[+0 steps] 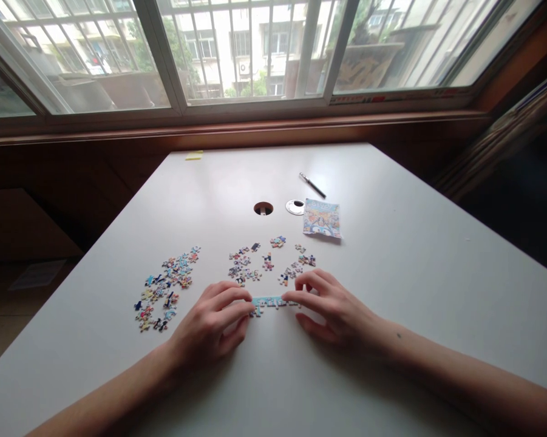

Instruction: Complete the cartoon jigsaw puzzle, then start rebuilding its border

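Observation:
A narrow strip of joined jigsaw puzzle pieces (269, 301), light blue along its far edge, lies flat on the white table. My left hand (216, 315) has its curled fingers at the strip's left end, the thumb tucked close beneath. At the other end, my right hand (330, 303) rests its index finger on the strip, with the thumb lower and a gap between them. Fingertips partly cover both ends. Beyond the strip lie loose puzzle pieces (240, 264), with further loose pieces (297, 268) near my right fingers.
To the left spreads a larger heap of loose pieces (164, 291). A printed picture packet (322, 218) lies at the back right, near a pen (312, 185) and a round silver cover (294, 207). The table (419, 255) has a cable hole (263, 209). A yellow note (194, 155) sits far left.

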`<state>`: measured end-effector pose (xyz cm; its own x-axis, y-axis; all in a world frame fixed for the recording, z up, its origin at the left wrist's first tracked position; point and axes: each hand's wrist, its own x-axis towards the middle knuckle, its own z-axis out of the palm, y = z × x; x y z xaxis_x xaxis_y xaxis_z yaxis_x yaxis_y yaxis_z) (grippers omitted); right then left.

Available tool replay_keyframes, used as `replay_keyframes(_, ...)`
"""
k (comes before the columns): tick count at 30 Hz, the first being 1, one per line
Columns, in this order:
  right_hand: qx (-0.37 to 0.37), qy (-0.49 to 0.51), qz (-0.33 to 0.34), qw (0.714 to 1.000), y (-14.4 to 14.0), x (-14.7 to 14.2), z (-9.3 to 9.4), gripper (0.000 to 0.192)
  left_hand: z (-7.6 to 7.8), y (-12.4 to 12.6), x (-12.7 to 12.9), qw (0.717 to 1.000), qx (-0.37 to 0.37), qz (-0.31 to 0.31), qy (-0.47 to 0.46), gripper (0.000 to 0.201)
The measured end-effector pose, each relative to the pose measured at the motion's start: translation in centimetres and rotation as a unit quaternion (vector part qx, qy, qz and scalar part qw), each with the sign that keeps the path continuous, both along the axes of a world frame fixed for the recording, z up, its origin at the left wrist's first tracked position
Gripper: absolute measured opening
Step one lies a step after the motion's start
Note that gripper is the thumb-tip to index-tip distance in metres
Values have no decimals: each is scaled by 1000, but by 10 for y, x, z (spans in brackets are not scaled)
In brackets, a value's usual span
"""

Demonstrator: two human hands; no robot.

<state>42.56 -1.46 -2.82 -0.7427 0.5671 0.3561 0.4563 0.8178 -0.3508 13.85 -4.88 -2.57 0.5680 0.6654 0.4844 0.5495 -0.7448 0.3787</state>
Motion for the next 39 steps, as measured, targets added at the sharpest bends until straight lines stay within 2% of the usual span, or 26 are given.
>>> replay_keyframes(7,15,-20,14,1000,1,-1,-2,37,-2,-3,0,999,-5,-11,32,23)
replay_keyframes(17,4,-30,17,999,1,0,0,38,2,0,0,1000,-19,4,-22,18)
replay_keyframes(23,-7,29,20,999,1,-1,0,42,1,-1,-1,999,-34,6,-2,18)
replay_keyframes(26,17,49,13,999,-2,0,2,30,1,-1,-2,1000,-28,0,2,18)
replay_keyframes(30,70,26,16,997,-5,1,2,16,1,-1,-2,1000,-18,-2,7,18)
replay_keyframes(39,47,17,12,999,-3,0,1,18,2,2,-5,999,5,20,25,17)
